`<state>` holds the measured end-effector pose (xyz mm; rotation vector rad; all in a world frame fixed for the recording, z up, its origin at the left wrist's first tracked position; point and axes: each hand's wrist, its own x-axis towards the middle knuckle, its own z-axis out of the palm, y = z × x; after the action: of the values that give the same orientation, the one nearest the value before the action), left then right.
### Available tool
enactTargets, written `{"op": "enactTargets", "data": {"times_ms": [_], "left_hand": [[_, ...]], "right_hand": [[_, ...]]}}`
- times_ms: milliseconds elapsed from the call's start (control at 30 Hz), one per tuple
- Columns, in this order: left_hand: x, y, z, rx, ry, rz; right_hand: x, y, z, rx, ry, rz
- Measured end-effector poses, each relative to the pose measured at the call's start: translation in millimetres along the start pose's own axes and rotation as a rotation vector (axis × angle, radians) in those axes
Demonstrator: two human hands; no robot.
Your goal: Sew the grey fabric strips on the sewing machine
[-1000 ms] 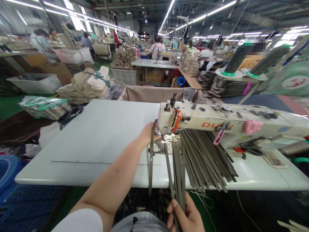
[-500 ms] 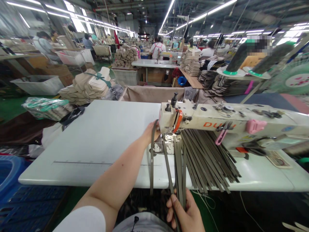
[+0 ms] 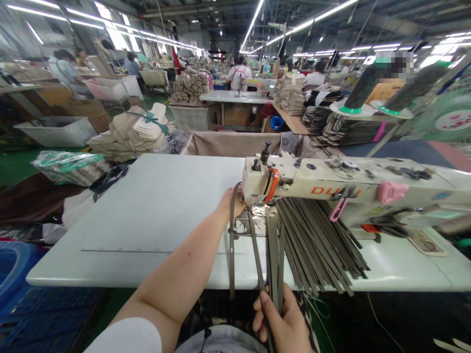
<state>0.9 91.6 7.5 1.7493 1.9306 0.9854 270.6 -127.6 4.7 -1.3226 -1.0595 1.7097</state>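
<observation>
My left hand reaches to the needle side of the sewing machine. Its fingers are mostly hidden behind the machine head and a dark olive strip, which loops past the hand and hangs over the table's front edge. Below that edge, my right hand is closed, thumb on top, around several narrow strips of the same colour. These strips run from the metal needle plate towards me. One slants separately under my right thumb.
A fanned pile of olive strips lies under the machine arm. Pink thread snips hang on the machine's front. Thread cones stand at right. A blue crate is at lower left. Beyond the white table are stacked pieces and other people.
Both hands keep almost the same places, and the strips have hardly moved. The whole view has shifted very slightly.
</observation>
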Motion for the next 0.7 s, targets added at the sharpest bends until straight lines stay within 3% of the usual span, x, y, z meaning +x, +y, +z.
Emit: {"op": "enactTargets", "data": {"times_ms": [100,333,700], "left_hand": [[-4,6,-3.5,-0.01,0.022,-0.055],[-10,20,-18.0,0.004,0.001,-0.056],[-12,23,-16.7,0.013,0.039,-0.043]], "right_hand": [[0,0,3,0.019,0.044,-0.031],[6,-2,4,-0.011,0.003,0.01],[10,1,2,-0.024,0.0,0.008]]}}
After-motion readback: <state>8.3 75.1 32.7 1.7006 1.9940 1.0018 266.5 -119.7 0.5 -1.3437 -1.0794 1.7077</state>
